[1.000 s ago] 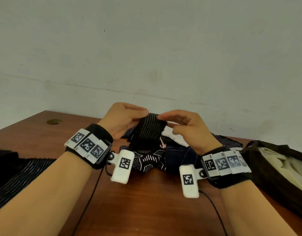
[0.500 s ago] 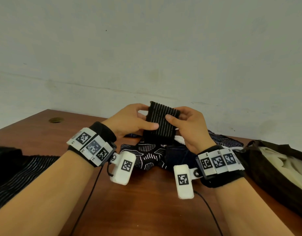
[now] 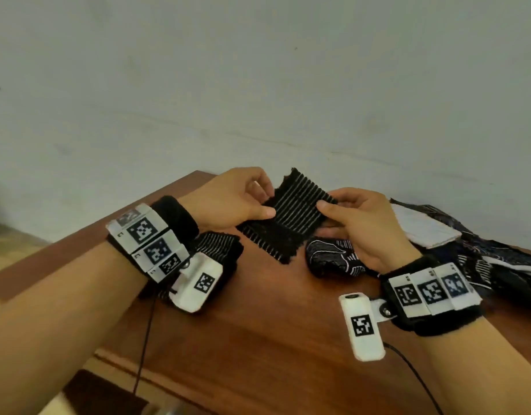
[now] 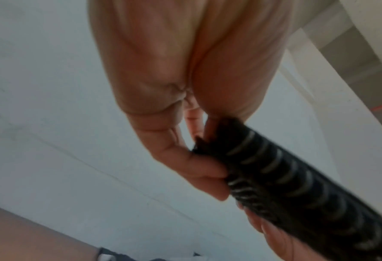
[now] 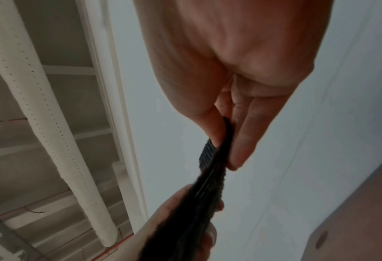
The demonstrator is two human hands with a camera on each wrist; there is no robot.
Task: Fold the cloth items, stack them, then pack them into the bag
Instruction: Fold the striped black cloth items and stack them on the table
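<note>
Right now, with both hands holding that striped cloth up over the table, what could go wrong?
1. The black white-striped knit cloth is pinched only at its side edges by the left hand and right hand; one grip slipping could undo the fold.
2. Its lower edge hangs close to the patterned dark fabric pile and could snag.

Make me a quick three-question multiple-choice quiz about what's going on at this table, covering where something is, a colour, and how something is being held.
1. Where is the white folded cloth?
A. beyond the right hand
B. under the left wrist
C. on the floor

2. The held cloth's colour?
A. red
B. black with pale stripes
C. plain white

3. How is it held?
A. lying untouched
B. one hand only
C. pinched by both hands

Answers:
1 A, the white folded cloth lies past the right hand.
2 B, the striped cloth shows it.
3 C, the left hand pinches too.
</note>
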